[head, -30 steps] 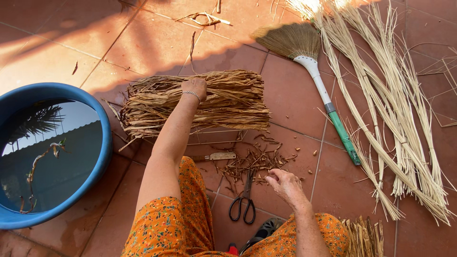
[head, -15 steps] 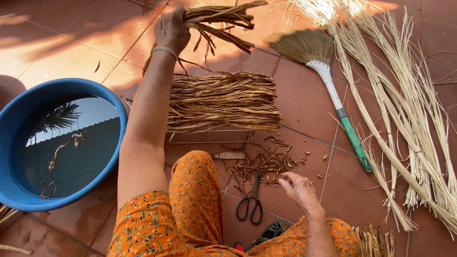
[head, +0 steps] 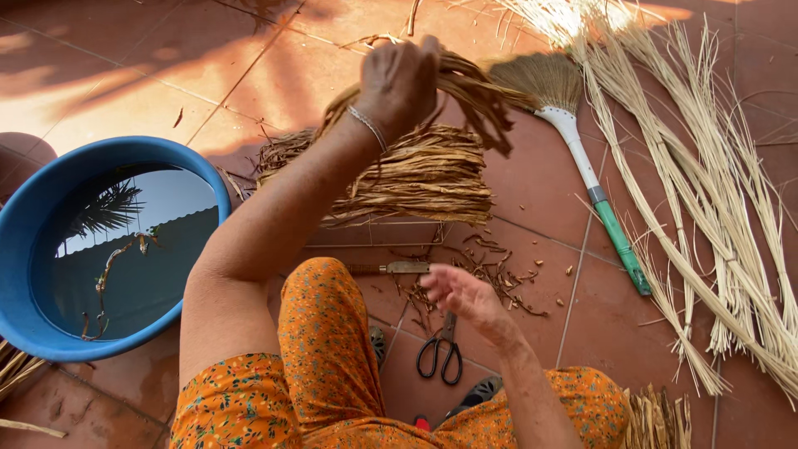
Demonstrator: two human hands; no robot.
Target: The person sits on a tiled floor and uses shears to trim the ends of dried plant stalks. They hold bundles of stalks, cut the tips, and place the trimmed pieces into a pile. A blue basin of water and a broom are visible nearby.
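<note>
Strands clutched in left hand grip, above bundle, right hand open

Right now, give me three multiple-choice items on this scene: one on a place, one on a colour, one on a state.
1. Where are the scissors?
A. On the tiles by the right hand
B. In the basin
C. On the broom

2. What colour is the basin?
A. Red
B. Blue
C. White

3. What is the left hand doing?
A. Lying flat
B. Gripping a bunch of brown strips
C. Holding the knife

Answers: 1 A, they lie just below that hand; 2 B, its rim is blue; 3 B, fingers closed on the raised strips.
</note>
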